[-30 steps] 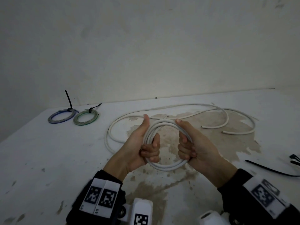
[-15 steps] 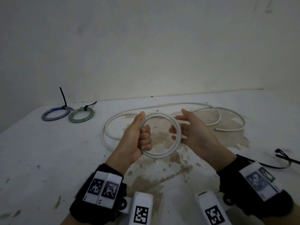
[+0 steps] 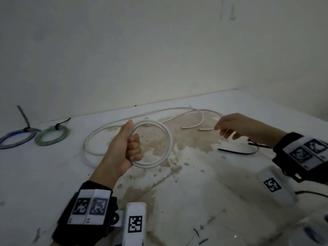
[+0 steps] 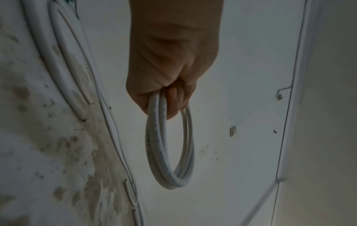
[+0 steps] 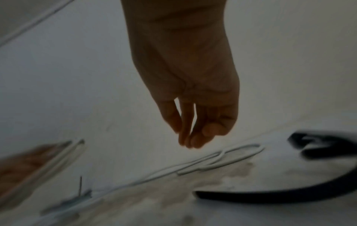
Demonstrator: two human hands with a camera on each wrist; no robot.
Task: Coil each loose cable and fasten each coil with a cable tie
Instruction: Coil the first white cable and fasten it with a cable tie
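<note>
The table (image 3: 44, 174) runs back to a wall (image 3: 159, 50), and its far edge meets the wall just behind the loose white cable (image 3: 177, 109); the near half of the table, toward the person, lies open and stained. The left hand (image 3: 124, 148) grips the white coil (image 3: 168, 139), fingers curled round its left side and thumb up along the top, holding it above the table in front of the loose cable. In the left wrist view the coil (image 4: 170, 152) hangs as two or three turns from the closed fist (image 4: 170, 61). The right hand (image 3: 236, 125) hovers right of the coil, well apart from it, fingers loosely extended and holding nothing, above a black tie (image 3: 236, 152). Far left of the coil, near the wall, lie a blue coil (image 3: 16, 139) and a green coil (image 3: 51, 136), each tied.
</note>
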